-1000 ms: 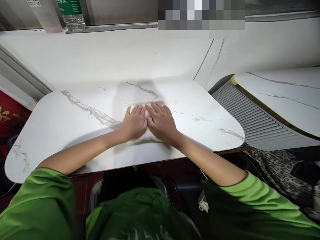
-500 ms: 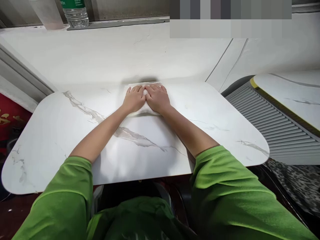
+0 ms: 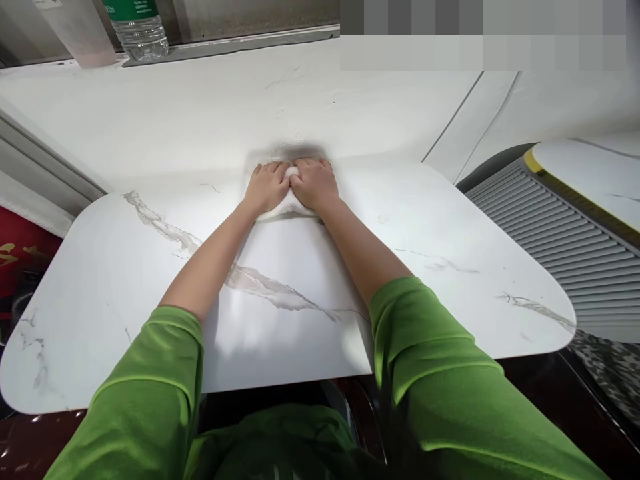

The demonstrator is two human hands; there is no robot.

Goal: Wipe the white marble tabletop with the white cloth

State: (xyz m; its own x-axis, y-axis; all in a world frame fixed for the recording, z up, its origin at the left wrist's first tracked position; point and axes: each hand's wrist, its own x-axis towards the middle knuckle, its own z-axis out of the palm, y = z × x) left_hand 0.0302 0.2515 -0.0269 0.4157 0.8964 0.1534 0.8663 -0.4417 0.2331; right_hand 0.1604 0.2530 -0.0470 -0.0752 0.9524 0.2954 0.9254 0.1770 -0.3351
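Observation:
A folded white cloth lies against the far edge of the white marbled table, where it meets the wall. My left hand presses down on the left half of it, fingers bent over its far side. On the right half, my right hand grips it the same way. The thumbs come close together over the middle, with a bit of cloth bulging between them. Most of the cloth is hidden under both hands.
A clear bottle with a green label and a translucent cup stand on the window ledge, upper left. At right are a grey ribbed panel and another white tabletop with a yellow-marked edge. The white wall rises behind the table.
Both hands and the cloth have moved slightly away from me, closer to the wall. The fingers are now more bent over the cloth's far edge. The view has shifted a little.

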